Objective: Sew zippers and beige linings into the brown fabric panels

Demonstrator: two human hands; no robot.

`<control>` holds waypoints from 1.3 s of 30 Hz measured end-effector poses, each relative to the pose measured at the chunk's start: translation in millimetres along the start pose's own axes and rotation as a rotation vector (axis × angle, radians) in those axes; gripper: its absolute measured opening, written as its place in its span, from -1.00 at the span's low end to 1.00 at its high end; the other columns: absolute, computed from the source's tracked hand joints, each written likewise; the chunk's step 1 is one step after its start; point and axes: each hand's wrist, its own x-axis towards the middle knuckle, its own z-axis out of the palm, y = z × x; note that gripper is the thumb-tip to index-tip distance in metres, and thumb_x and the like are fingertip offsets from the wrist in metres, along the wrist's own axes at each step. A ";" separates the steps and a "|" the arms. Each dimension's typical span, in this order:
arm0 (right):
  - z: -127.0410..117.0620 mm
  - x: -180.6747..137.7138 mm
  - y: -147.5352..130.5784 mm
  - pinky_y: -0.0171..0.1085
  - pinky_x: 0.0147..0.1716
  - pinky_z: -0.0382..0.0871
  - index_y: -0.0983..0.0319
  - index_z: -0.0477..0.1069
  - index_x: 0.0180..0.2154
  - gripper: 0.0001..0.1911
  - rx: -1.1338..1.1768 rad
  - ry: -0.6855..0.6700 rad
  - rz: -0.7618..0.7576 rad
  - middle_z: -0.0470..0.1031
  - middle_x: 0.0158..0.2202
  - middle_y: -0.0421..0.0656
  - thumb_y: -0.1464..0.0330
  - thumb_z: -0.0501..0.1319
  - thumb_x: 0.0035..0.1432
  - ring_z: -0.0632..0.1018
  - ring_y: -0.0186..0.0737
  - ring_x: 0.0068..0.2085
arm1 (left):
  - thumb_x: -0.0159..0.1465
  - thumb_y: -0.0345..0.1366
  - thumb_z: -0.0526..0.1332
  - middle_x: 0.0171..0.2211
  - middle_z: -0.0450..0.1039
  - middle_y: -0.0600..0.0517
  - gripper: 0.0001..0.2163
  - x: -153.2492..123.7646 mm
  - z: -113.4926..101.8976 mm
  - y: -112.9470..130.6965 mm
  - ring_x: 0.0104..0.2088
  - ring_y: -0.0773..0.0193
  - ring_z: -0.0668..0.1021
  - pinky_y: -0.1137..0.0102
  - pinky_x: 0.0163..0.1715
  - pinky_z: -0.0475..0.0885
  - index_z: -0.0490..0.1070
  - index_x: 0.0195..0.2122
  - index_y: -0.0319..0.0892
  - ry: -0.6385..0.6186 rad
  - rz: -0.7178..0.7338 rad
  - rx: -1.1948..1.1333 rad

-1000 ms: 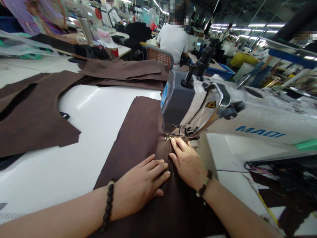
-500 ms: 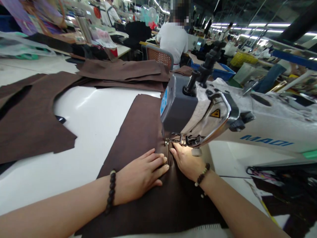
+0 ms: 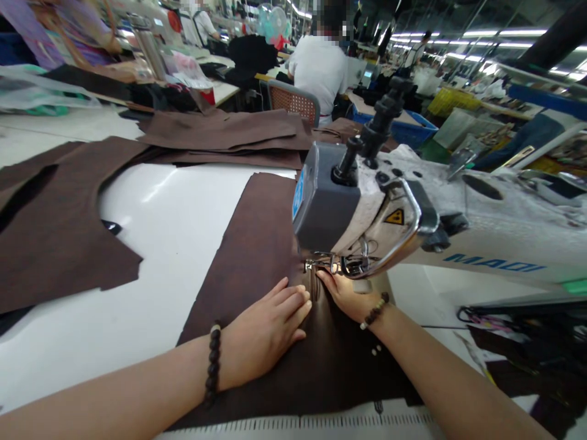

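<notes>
A dark brown fabric panel (image 3: 247, 238) lies under the needle area of a sewing machine (image 3: 339, 208). My left hand (image 3: 268, 327) rests palm down on it, fingers extended and slightly bent, tips beside a narrow raised strip (image 3: 314, 286) that runs to the presser foot (image 3: 310, 265). On the strip's other side, my right hand (image 3: 348, 294) presses the fabric, thumb and forefinger apart; the machine head partly covers its other fingers. Each wrist wears a beaded bracelet.
Brown cut pieces (image 3: 68, 214) lie on the white table (image 3: 156, 244) at left, with a stack of them (image 3: 224, 134) behind. Ruler markings (image 3: 275, 423) run along the near edge. Dark scraps (image 3: 518, 373) lie at right. A person in white (image 3: 318, 76) sits beyond, by a chair (image 3: 293, 101).
The brown panel has slid forward under the machine, baring more of the ruler at the near edge. My left fingers have bent a little more. Both hands stay beside the strip.
</notes>
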 end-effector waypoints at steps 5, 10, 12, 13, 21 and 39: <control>-9.1 -1.7 -5.8 -0.30 -0.16 0.32 0.22 0.44 -0.35 -0.73 -0.040 0.007 -0.018 0.52 -0.29 -0.16 0.36 -0.01 0.23 0.51 -0.29 -0.23 | 0.21 -0.26 0.19 -0.06 0.31 -0.15 -0.60 0.2 -4.7 1.2 0.01 0.05 0.35 0.04 0.12 0.16 0.22 0.04 -0.33 -0.004 0.012 -0.018; -19.5 -2.2 -11.0 -0.27 -0.17 0.32 0.20 0.43 -0.44 -0.74 -0.034 -0.070 -0.017 0.52 -0.37 -0.19 0.35 0.03 0.21 0.51 -0.24 -0.23 | 0.22 -0.25 0.18 -0.07 0.31 -0.14 -0.63 0.7 -7.0 1.3 -0.01 0.06 0.36 0.01 0.11 0.18 0.25 0.02 -0.29 -0.016 0.012 -0.025; -20.6 -2.4 -10.5 -0.25 -0.12 0.30 0.21 0.43 -0.40 -0.75 -0.027 -0.083 -0.029 0.52 -0.32 -0.18 0.36 0.02 0.21 0.50 -0.22 -0.18 | 0.22 -0.25 0.17 -0.07 0.31 -0.14 -0.64 1.3 -8.3 1.8 -0.01 0.06 0.36 0.02 0.10 0.18 0.26 0.02 -0.29 -0.021 0.008 -0.022; -20.3 -2.6 -9.8 -0.24 -0.09 0.29 0.21 0.44 -0.38 -0.75 -0.022 -0.087 -0.037 0.52 -0.29 -0.18 0.36 0.01 0.22 0.49 -0.22 -0.15 | 0.22 -0.25 0.17 -0.07 0.31 -0.14 -0.64 1.7 -9.0 2.1 -0.01 0.06 0.36 0.02 0.10 0.18 0.26 0.01 -0.29 -0.024 0.006 -0.023; -17.4 -4.4 -8.0 -0.18 0.01 0.25 0.24 0.42 -0.15 -0.71 -0.028 -0.073 -0.039 0.49 -0.17 -0.11 0.34 -0.02 0.23 0.44 -0.20 -0.06 | 0.23 -0.23 0.18 -0.04 0.32 -0.15 -0.60 0.7 -4.6 2.4 0.02 0.04 0.35 0.02 0.09 0.19 0.24 0.05 -0.30 -0.022 0.010 0.034; -24.2 8.1 1.8 -0.26 -0.15 0.35 0.22 0.45 -0.17 -0.69 -0.129 -0.232 -0.155 0.51 -0.19 -0.12 0.47 -0.04 0.21 0.50 -0.21 -0.13 | 0.24 -0.28 0.17 -0.04 0.28 -0.12 -0.65 10.7 -6.2 -11.7 0.02 0.07 0.33 0.05 0.11 0.16 0.24 0.02 -0.27 -0.041 0.010 0.024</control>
